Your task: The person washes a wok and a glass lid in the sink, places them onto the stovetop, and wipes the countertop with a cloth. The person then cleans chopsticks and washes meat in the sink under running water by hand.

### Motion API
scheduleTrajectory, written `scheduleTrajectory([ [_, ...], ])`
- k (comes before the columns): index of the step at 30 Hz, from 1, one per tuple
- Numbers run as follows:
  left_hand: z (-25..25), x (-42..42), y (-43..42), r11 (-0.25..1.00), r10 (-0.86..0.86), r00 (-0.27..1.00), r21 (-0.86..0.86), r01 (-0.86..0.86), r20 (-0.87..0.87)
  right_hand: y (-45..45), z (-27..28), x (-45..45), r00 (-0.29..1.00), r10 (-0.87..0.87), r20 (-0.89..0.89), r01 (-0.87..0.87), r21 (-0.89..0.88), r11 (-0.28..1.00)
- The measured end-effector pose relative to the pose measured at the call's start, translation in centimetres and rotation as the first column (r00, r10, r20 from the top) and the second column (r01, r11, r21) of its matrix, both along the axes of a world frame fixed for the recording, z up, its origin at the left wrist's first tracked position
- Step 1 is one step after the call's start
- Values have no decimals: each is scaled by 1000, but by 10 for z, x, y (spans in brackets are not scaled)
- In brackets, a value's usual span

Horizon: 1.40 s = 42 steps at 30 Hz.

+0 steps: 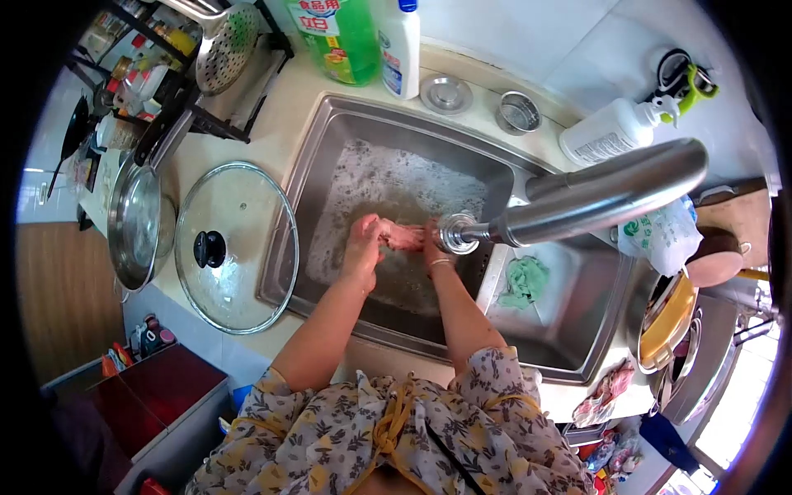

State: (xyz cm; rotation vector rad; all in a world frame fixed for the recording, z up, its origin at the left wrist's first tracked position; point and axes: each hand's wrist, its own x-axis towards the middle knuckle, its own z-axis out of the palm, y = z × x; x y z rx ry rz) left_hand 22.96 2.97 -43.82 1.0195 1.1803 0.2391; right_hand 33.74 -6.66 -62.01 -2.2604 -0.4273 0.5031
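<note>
A pinkish piece of raw meat (403,237) is stretched between my two hands, above the cloudy, foamy water in the large sink basin (309,198). My left hand (361,250) closes around its left end. The other end is in my right hand (435,247), partly hidden by the faucet head. Just right of that hand, the steel faucet (602,198) reaches in over the basin. A green cloth (525,281) lies crumpled in the smaller basin (569,285).
Left of the sink are a glass lid (239,276) and a steel pan (136,223). Behind it stand a green detergent bottle (346,49), a white bottle (400,54), a sink strainer (518,112) and a pump bottle (610,130). Yellow cookware (667,326) stands at right.
</note>
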Motion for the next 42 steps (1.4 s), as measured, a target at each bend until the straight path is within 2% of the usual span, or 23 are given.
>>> scheduleTrajectory([
  [2, 6, -6, 0, 999, -34, 993, -31, 31, -111, -7, -6, 4, 902, -253, -350, 382, 373, 845],
  [3, 5, -7, 0, 968, -60, 988, -250, 23, -143, -7, -2, 0, 828, -298, -475, 519, 449, 728],
  [4, 5, -5, -2, 891, -91, 983, -455, 8, -161, 2, 33, -8, 984, 55, -172, -32, 133, 991],
  [5, 3, 1, -10, 870, -21, 972, -483, -99, -235, 12, 74, -18, 858, 512, -40, -493, -338, 801],
  [7, -61, -7, -8, 783, 99, 995, -619, -62, 25, 17, 141, -62, 996, 63, -57, -52, 189, 981],
  [8, -81, -9, -5, 687, 246, 933, -726, 23, 262, 19, 162, -73, 983, 81, -167, -31, 282, 959],
  [9, -13, -1, -5, 793, 218, 968, -601, -99, 128, 15, 187, -76, 931, 123, -343, -1, 337, 942],
  [13, -20, -21, 11, 837, 131, 907, -535, 115, 400, 2, 241, -87, 884, 272, -379, 4, 589, 808],
  [15, -24, -14, 2, 870, 162, 856, -480, 111, 491, 0, 257, -86, 945, 296, -141, -211, 430, 878],
  [18, 1, 3, -14, 867, 241, 949, -484, -117, 202, 5, 232, -71, 977, 207, 58, -214, 326, 921],
  [20, 21, 15, -30, 871, 260, 965, -427, -244, -20, 10, 201, -44, 995, 100, 12, -99, 327, 940],
  [21, 11, 6, -34, 904, 149, 985, -415, -99, 91, 14, 184, -28, 991, 35, -131, -9, 197, 980],
  [24, 24, 11, -35, 935, 234, 972, -269, -230, -18, 8, 127, -17, 968, 77, 237, -117, 160, 980],
  [26, -1, -1, -29, 976, 153, 988, -155, -154, -23, 0, 104, -5, 985, -88, -149, 93, 29, 995],
  [27, -10, -4, -23, 997, 81, 996, -15, -82, -25, -17, -10, 6, 817, 234, 527, -90, -285, 954],
  [29, 6, -5, -15, 996, 53, 992, -69, -61, -117, -6, 76, 1, 971, -240, -22, 231, -197, 953],
  [31, 6, -6, -13, 965, -18, 972, -258, -44, -233, -7, 72, -9, 976, -219, 16, 213, -319, 924],
  [33, -4, -6, -17, 900, 15, 997, -433, -49, -82, 7, 81, -31, 941, 122, -317, -194, -208, 959],
  [36, -15, -2, -12, 774, 181, 981, -625, -101, 66, 13, 175, -72, 987, 142, -80, -122, 214, 969],
  [38, -41, -18, 4, 722, 266, 887, -688, 76, 377, 5, 218, -78, 956, 226, -186, -159, 320, 934],
  [39, -2, 1, 6, 700, 368, 927, -677, -228, 68, 2, 237, -83, 958, 224, -181, -157, 324, 933],
  [40, -21, -1, 12, 703, 364, 929, -675, -223, 72, -2, 254, -91, 934, 297, -200, -200, 396, 896],
  [42, -60, -13, 19, 707, 265, 904, -705, 54, 335, -4, 261, -94, 908, 362, -210, -233, 465, 854],
])
